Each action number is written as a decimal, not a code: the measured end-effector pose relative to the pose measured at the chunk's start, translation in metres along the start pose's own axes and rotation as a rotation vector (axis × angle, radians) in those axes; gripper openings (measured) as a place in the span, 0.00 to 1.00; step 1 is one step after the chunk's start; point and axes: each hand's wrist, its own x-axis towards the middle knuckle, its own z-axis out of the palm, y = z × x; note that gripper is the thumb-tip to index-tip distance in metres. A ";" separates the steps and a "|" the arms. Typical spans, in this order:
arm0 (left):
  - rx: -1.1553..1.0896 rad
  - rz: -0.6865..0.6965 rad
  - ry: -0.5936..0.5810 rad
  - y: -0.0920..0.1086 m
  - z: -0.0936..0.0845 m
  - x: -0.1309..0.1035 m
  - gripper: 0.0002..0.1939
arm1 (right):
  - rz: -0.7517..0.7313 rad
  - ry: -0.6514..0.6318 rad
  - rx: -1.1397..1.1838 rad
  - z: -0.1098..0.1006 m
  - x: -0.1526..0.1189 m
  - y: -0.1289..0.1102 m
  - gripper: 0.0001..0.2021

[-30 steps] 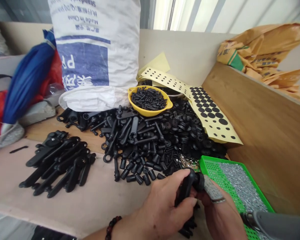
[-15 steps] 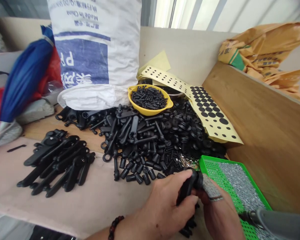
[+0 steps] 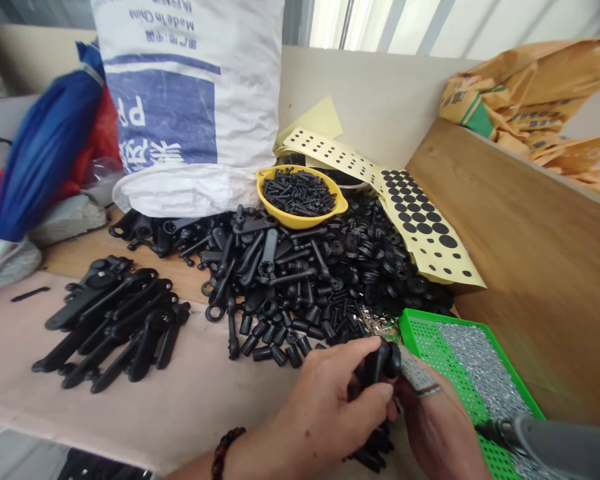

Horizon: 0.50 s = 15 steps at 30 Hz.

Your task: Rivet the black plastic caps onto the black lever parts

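My left hand [image 3: 337, 400] grips a black plastic crank handle [image 3: 375, 363] between thumb and fingers, just in front of the parts pile. My right hand [image 3: 443, 427] is closed at the handle's round end from the right; a grey fabric wrap covers one of its fingers. The right fingertips are partly hidden behind the handle. Below my hands, more black parts [image 3: 373, 450] lie on the table, partly covered. A grey power screwdriver [image 3: 555, 440] reaches in from the right edge, its tip close to my right wrist and over the green tray [image 3: 430, 340].
Black handles, caps and discs make a large pile [image 3: 280, 287]. Assembled handles [image 3: 115, 320] lie grouped at left. A yellow bowl [image 3: 300, 220] of black screw-like pieces stands behind. Sticker sheets [image 3: 430, 257] lean by the wooden side board [image 3: 520, 280]. A white sack [image 3: 190, 100] stands at the back.
The handle's upper end has tilted slightly in my fingers. Both hands stay in nearly the same place; the view has shifted a little.
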 end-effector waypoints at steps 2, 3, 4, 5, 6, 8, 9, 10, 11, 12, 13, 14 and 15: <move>0.028 0.009 0.000 0.003 0.000 0.002 0.11 | 0.007 0.000 -0.003 0.002 0.000 0.001 0.20; 0.043 0.011 -0.001 0.004 0.000 0.002 0.09 | 0.007 0.004 -0.007 0.003 0.000 0.001 0.20; 0.055 0.015 -0.001 0.005 0.000 0.003 0.08 | 0.005 0.008 -0.015 0.002 0.000 0.001 0.20; 0.065 0.020 0.002 0.005 0.000 0.003 0.07 | 0.001 0.012 -0.024 0.002 0.001 0.000 0.20; 0.077 0.027 0.008 0.005 0.000 0.003 0.06 | -0.001 0.015 -0.034 0.001 0.001 0.000 0.20; 0.108 0.046 0.031 0.003 0.000 0.002 0.08 | -0.018 0.015 -0.090 -0.002 0.000 0.000 0.20; 0.133 0.050 0.042 0.000 -0.001 0.001 0.09 | -0.040 0.007 -0.141 -0.004 -0.001 -0.001 0.20; 0.166 0.046 0.050 -0.003 -0.001 0.001 0.10 | -0.077 -0.005 -0.206 -0.005 -0.002 -0.001 0.20; 0.204 0.034 0.054 -0.006 -0.002 0.000 0.11 | -0.122 -0.022 -0.280 -0.006 -0.002 -0.001 0.21; 0.245 0.018 0.056 -0.009 -0.003 -0.001 0.12 | -0.175 -0.051 -0.355 -0.007 -0.003 -0.002 0.22; 0.285 0.003 0.057 -0.012 -0.003 -0.001 0.12 | -0.230 -0.092 -0.418 -0.008 -0.003 -0.002 0.22; 0.317 -0.005 0.057 -0.015 -0.004 -0.001 0.12 | -0.274 -0.135 -0.463 -0.009 -0.003 -0.003 0.23; 0.337 -0.006 0.059 -0.017 -0.005 -0.001 0.12 | -0.312 -0.173 -0.490 -0.010 -0.002 -0.004 0.23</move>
